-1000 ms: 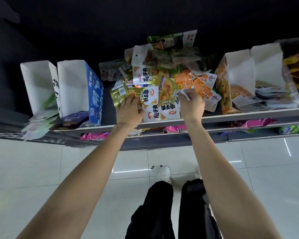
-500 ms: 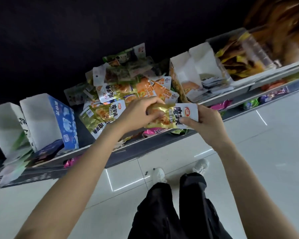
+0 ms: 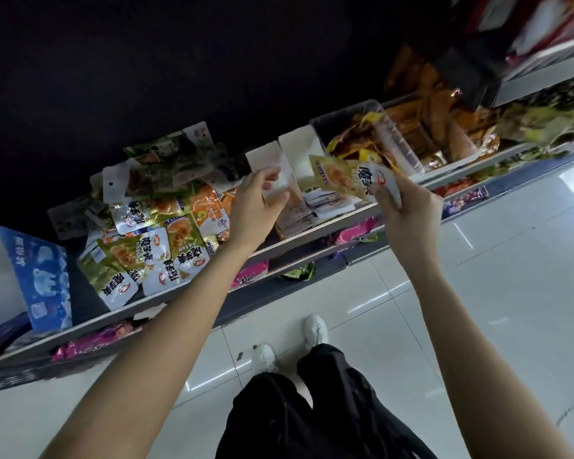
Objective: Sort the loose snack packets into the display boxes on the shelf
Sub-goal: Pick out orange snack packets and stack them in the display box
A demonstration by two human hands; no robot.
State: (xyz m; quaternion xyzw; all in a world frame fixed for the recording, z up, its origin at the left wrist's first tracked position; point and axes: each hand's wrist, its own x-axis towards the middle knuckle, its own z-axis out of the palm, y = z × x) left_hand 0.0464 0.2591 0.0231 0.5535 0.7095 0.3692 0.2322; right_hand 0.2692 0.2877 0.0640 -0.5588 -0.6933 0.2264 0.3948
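Observation:
A heap of loose snack packets [image 3: 156, 233], gold, orange and white, lies on the shelf [image 3: 328, 226]. My right hand [image 3: 406, 210] pinches a gold and white packet [image 3: 348, 177] by its white end, above the two white display boxes [image 3: 299, 154]. Flat packets [image 3: 325, 202] lie stacked in those boxes. My left hand [image 3: 259, 203] hovers in front of the left white box with loosely curled fingers and holds nothing.
A blue display box [image 3: 37, 276] stands at the shelf's left end. A clear bin [image 3: 395, 140] with orange and yellow packets sits right of the white boxes. Pink and purple packets [image 3: 249, 273] lie on the lower shelf. White floor tiles and my feet are below.
My left hand has let go of the gold packet, which my right hand has carried rightward over the white boxes. The view has swung to the right.

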